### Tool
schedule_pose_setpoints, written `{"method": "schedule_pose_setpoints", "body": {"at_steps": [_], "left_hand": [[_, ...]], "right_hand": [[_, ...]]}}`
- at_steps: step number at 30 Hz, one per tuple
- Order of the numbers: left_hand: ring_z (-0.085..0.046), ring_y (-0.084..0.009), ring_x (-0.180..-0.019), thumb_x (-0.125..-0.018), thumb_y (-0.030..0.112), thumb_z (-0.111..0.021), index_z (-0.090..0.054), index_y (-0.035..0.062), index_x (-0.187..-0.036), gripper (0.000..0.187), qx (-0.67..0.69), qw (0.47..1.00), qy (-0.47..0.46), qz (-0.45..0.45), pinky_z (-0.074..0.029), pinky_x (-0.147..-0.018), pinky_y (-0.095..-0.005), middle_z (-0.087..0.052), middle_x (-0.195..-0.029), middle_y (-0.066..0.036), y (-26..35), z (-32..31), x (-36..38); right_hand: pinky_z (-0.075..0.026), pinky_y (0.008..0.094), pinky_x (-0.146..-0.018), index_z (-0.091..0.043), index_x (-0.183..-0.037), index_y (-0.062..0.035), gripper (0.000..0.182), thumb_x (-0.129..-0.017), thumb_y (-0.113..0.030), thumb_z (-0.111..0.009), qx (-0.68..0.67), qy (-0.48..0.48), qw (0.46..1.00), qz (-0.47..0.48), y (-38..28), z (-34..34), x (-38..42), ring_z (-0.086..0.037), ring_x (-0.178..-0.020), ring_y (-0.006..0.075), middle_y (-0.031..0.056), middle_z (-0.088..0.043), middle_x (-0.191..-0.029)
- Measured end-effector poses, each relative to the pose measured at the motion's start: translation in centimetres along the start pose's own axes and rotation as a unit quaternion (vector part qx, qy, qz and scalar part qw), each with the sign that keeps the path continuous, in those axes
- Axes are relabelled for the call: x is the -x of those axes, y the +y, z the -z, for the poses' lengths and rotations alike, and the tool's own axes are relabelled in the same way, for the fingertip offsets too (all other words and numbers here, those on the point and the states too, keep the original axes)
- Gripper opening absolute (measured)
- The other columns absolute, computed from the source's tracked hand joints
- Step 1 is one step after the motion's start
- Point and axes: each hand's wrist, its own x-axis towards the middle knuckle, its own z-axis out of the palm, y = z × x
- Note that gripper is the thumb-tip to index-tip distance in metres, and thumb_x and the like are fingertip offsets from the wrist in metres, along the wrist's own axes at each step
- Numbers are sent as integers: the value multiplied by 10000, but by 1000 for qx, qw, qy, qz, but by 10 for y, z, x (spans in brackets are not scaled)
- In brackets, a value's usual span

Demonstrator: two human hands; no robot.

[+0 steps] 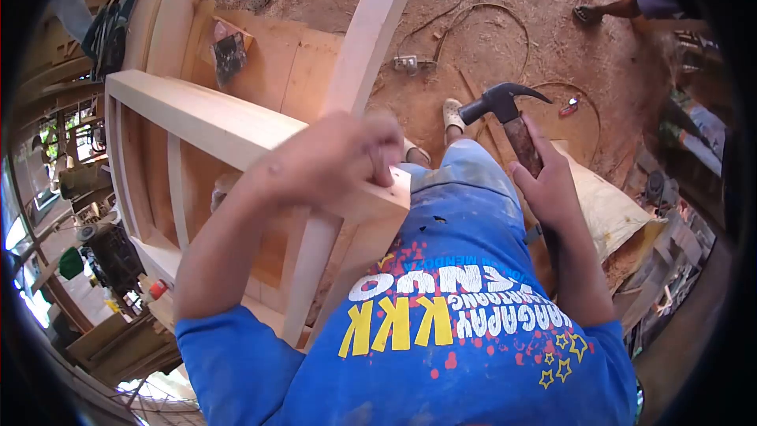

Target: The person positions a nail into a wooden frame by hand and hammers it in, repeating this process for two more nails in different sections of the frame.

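Observation:
My right hand (548, 189) is wrapped around the wooden handle of a claw hammer (516, 114). The dark hammer head is raised, with its claw towards the right. Over the end of a pale wooden beam (386, 205), my left hand (339, 158) is bent down with its fingers pinched, partly smeared by motion. What lies between those fingertips is too small to make out. Small dark marks show on the beam's end beside them. The beam belongs to a wooden frame (205, 114), which stands at my left and in front of me.
A dark-bladed tool (229, 57) lies on the wooden panel. A cable (524, 20) and a small box-like outlet (406, 65) lie on the dusty ground, near a red-handled item (568, 107). Other people's legs (611, 8) show at the top. A pale sack (607, 197) is at my right.

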Motion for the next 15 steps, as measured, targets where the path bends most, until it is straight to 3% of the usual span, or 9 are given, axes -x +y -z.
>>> {"method": "schedule_pose_setpoints", "body": {"at_steps": [1,2,3,5,8,11,15], "left_hand": [[-691,-128,-809,-1084,239,-581,-629,42,-1072,202,119,991,65,-8,-545,-764,-299,-673,-826,-42,-4,-1,2],[-676,-119,-783,-1087,214,-581,-629,42,-1093,179,152,971,164,-88,-538,-759,-279,-632,-819,-10,-19,-3,0],[-685,-123,-821,-1094,214,-575,-622,11,-1096,209,128,944,291,-88,-536,-772,-285,-663,-872,-28,-19,-5,4],[-693,-131,-917,-1095,208,-587,-629,-4,-1118,217,18,884,436,-167,-527,-801,-289,-699,-955,-53,-31,-6,16],[-661,-115,-886,-1082,196,-619,-636,6,-1114,193,-16,805,576,-141,-520,-807,-273,-682,-944,-36,-39,-28,46],[-603,-90,-836,-1075,182,-634,-640,16,-1101,168,42,747,660,-70,-500,-791,-249,-658,-932,-18,-60,-69,73],[-550,-74,-796,-1073,171,-637,-628,30,-1096,144,90,677,730,26,-470,-740,-220,-619,-904,-2,-60,-137,76]], "right_hand": [[-472,393,-1090,-430,-1576,-31,737,-886,-39,-688,1,0,1000,-6,-2,0,5,-635,-1305,340,292,-637,-1384],[-479,396,-1080,-430,-1576,-31,736,-888,-46,-689,-2,1,1000,-13,-4,-1,9,-643,-1291,335,294,-642,-1373],[-486,401,-1066,-438,-1569,-28,728,-887,-55,-690,5,-4,1000,-24,-8,0,11,-652,-1275,342,296,-646,-1360],[-500,410,-1039,-453,-1555,-22,712,-886,-74,-693,16,-15,999,-43,-16,9,13,-668,-1242,354,301,-654,-1334],[-525,422,-985,-484,-1520,-9,677,-883,-98,-695,39,9,997,69,7,11,2,-697,-1155,401,302,-684,-1247],[-542,435,-946,-505,-1492,-1,651,-879,-108,-697,71,-27,989,129,36,16,-26,-703,-1081,453,299,-706,-1168],[-549,472,-876,-520,-1470,7,633,-882,-136,-708,46,-141,985,90,51,35,-64,-708,-1000,476,325,-704,-1081]]}}
